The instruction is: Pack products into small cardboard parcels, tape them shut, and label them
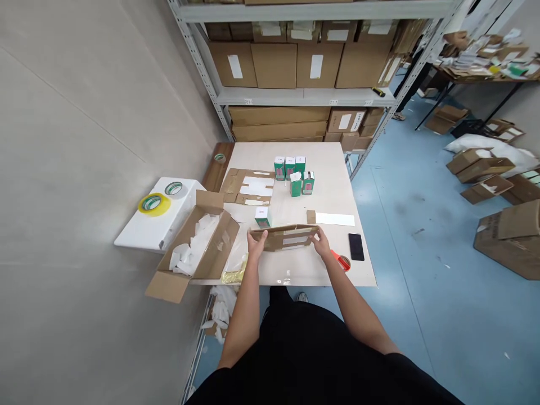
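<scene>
A flat piece of brown cardboard [276, 241] with pale label strips is held up over the table's front part. My left hand [256, 244] grips its left end, thumb on the near face. At its right end my right hand [321, 243] is closed on the edge. Just behind the cardboard stands one small green-and-white box [262, 217]. Farther back several similar green boxes [296, 184] stand in a cluster. Left of them lies another flattened cardboard sheet [248, 187] with white labels. A red tape dispenser [340, 260] lies beside my right forearm.
An open carton [228, 239] with white paper inside sits at the table's left edge. Tape rolls [153, 204] rest on a white surface further left. A phone [356, 247] and a white strip [334, 219] lie right. Shelving with cartons [274, 65] stands behind the table [324, 157].
</scene>
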`<state>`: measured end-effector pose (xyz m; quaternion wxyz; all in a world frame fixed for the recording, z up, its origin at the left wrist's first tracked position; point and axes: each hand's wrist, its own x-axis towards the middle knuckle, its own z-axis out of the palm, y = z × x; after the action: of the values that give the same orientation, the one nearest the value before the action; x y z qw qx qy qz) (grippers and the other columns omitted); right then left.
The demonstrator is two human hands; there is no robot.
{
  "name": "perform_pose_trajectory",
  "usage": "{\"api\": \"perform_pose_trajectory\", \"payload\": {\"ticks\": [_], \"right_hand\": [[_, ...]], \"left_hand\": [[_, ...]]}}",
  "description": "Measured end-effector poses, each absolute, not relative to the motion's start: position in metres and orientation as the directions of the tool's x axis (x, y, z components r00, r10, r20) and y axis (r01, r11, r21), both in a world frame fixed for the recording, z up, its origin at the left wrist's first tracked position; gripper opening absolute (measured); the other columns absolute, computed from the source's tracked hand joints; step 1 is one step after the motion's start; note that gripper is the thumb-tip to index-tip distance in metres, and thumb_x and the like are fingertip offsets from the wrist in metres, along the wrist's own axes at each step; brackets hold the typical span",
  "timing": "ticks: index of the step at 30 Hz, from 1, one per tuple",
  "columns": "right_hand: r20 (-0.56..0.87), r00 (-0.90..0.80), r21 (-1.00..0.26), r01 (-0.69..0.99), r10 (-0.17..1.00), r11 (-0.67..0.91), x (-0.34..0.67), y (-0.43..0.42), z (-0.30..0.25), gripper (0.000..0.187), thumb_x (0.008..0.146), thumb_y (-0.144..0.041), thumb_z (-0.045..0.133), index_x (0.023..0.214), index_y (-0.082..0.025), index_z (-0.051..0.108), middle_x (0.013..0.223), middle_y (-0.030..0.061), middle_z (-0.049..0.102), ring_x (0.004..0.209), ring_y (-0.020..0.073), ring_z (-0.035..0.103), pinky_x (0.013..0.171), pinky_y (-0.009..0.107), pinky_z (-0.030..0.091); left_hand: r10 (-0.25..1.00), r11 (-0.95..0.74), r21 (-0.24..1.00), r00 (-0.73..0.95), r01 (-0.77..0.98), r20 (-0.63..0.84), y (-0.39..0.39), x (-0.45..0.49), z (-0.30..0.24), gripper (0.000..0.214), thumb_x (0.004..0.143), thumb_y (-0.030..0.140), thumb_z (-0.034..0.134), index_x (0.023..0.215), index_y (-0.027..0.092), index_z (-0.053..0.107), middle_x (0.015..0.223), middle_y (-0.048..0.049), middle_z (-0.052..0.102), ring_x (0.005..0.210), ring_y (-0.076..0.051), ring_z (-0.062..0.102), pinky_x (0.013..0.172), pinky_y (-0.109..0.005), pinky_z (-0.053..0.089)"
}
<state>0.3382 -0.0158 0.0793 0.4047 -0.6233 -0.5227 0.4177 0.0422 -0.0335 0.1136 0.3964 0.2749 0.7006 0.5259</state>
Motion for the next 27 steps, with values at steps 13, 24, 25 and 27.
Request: {"api": "perform_pose_trajectory", "payload": {"ticks": [13, 24, 25, 27], "right_hand": [[-0.207, 0.041, -0.959, 0.191, 0.978, -0.211, 0.328, -0.042, 0.061, 0.064, 0.088, -0.052, 0.058, 0.144, -0.021, 0.056, 0.133, 0.013, 0.068, 0.118, 0.0277, 0.066, 0.099, 0.043, 0.055], [-0.232, 0.184, -0.926, 0.258, 0.955, -0.274, 0.387, -0.068, 0.056, 0.061, 0.087, -0.051, 0.063, 0.143, -0.026, 0.057, 0.149, 0.0108, 0.057, 0.125, 0.0285, 0.061, 0.101, 0.04, 0.052], [-0.235, 0.241, -0.914, 0.276, 0.942, -0.298, 0.401, -0.066, 0.054, 0.056, 0.088, -0.048, 0.061, 0.139, -0.025, 0.059, 0.147, 0.011, 0.058, 0.121, 0.0279, 0.063, 0.101, 0.04, 0.052], [-0.261, 0.338, -0.859, 0.347, 0.904, -0.377, 0.432, -0.061, 0.047, 0.045, 0.089, -0.041, 0.057, 0.129, -0.023, 0.063, 0.141, 0.0106, 0.06, 0.114, 0.0269, 0.065, 0.1, 0.04, 0.052]], "left_hand": [[0.877, 0.383, 0.924, -0.308, -0.018, -0.369, -0.052, 0.062, 0.075, 0.065, 0.082, 0.032, 0.08, 0.141, 0.022, 0.055, 0.146, -0.0155, 0.061, 0.141, -0.029, 0.054, 0.12, -0.046, 0.039], [0.854, 0.517, 0.724, -0.34, 0.457, -0.394, -0.017, 0.073, 0.085, 0.071, 0.082, 0.015, 0.068, 0.148, 0.023, 0.045, 0.137, -0.0137, 0.065, 0.127, -0.031, 0.062, 0.111, -0.043, 0.044], [0.851, 0.523, 0.698, -0.35, 0.489, -0.392, -0.015, 0.073, 0.085, 0.071, 0.083, 0.017, 0.068, 0.149, 0.023, 0.043, 0.137, -0.0136, 0.065, 0.125, -0.031, 0.064, 0.11, -0.043, 0.046], [0.849, 0.526, 0.677, -0.362, 0.515, -0.384, -0.012, 0.072, 0.083, 0.069, 0.084, 0.022, 0.069, 0.148, 0.023, 0.043, 0.136, -0.0132, 0.065, 0.121, -0.031, 0.066, 0.107, -0.042, 0.048]]}}
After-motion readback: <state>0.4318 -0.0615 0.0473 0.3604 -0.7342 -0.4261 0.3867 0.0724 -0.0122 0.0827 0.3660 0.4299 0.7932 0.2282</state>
